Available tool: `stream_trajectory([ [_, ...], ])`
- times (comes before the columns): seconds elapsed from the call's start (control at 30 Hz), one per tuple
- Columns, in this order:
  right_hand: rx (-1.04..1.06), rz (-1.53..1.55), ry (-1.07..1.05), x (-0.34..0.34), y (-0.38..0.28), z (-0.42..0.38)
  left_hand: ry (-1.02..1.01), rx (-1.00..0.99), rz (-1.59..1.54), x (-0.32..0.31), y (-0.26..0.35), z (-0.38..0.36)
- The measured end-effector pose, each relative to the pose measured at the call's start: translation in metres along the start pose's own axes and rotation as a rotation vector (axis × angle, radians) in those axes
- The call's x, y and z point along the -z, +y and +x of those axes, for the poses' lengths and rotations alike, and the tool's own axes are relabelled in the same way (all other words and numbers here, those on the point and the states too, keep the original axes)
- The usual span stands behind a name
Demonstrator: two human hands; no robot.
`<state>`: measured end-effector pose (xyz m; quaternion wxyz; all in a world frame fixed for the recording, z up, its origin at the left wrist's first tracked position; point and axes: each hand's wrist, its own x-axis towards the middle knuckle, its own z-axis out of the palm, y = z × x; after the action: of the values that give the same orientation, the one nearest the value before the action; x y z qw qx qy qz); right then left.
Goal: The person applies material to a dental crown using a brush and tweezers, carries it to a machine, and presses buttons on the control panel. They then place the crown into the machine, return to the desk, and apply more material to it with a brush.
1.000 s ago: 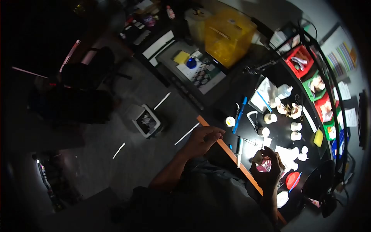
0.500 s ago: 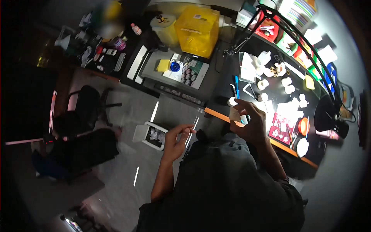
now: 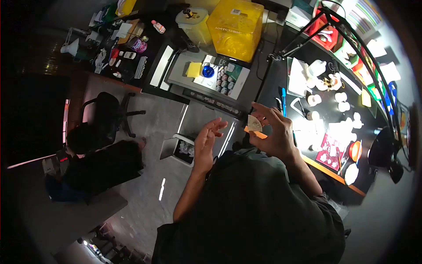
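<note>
Patch (image 3: 254, 123): pinched near the table edge (image 3: 323, 170) — being held; light, steady pressure seems called for.
Right hand (image 3: 281, 137): thumb and fingers closed on it.
Left hand (image 3: 203, 147): released — fingers loosely bent.

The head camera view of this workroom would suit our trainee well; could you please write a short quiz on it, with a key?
1. Where is the small beige piece?
A) in the left hand
B) in the right hand
C) lying on the desk

2. True or false: the open bin has crumpled white stuff inside.

3. Fill in the colour: the round thing beside the yellow pad is ____.

Key: 1 B; 2 true; 3 blue.
</note>
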<state>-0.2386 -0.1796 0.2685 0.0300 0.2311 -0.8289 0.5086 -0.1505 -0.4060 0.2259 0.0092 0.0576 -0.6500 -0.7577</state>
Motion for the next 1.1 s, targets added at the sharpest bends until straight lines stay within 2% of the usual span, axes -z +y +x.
stream_trajectory([
  [0.2, -0.01, -0.021, -0.063, -0.004, 0.001, 0.033, 0.035, -0.053, -0.222, 0.016, -0.012, 0.039],
  [0.27, -0.017, -0.038, -0.068, -0.01, 0.005, 0.035, 0.037, 0.027, -0.255, 0.013, -0.017, 0.056],
  [0.33, 0.008, -0.058, -0.03, -0.015, 0.009, 0.035, -0.028, 0.085, -0.315, 0.018, -0.032, 0.071],
  [0.37, 0.018, -0.073, 0.004, -0.017, 0.009, 0.034, -0.054, 0.065, -0.194, 0.02, -0.028, 0.076],
  [0.43, 0.045, -0.134, 0.044, -0.025, 0.011, 0.034, -0.126, 0.054, -0.202, 0.028, -0.027, 0.094],
  [0.5, -0.017, -0.23, 0.052, -0.032, -0.002, 0.034, -0.178, 0.123, -0.261, 0.037, -0.028, 0.109],
  [0.7, -0.276, -0.181, 0.188, -0.077, -0.022, 0.02, -0.381, 0.144, -0.231, 0.062, -0.024, 0.143],
  [0.77, -0.269, -0.256, 0.253, -0.088, -0.04, 0.027, -0.424, 0.135, -0.213, 0.071, -0.023, 0.149],
  [0.8, -0.19, -0.305, 0.232, -0.091, -0.036, 0.025, -0.452, 0.151, -0.208, 0.076, -0.018, 0.151],
  [0.93, -0.19, -0.279, 0.269, -0.098, -0.043, 0.017, -0.54, 0.208, -0.2, 0.085, -0.01, 0.155],
  [0.97, -0.265, -0.242, 0.345, -0.098, -0.057, 0.024, -0.55, 0.261, -0.226, 0.084, -0.015, 0.157],
  [1.0, -0.222, -0.344, 0.383, -0.092, -0.071, 0.027, -0.578, 0.264, -0.255, 0.082, -0.012, 0.156],
  [1.1, -0.258, -0.288, 0.492, -0.079, -0.101, 0.0, -0.658, 0.359, -0.305, 0.068, -0.012, 0.147],
])
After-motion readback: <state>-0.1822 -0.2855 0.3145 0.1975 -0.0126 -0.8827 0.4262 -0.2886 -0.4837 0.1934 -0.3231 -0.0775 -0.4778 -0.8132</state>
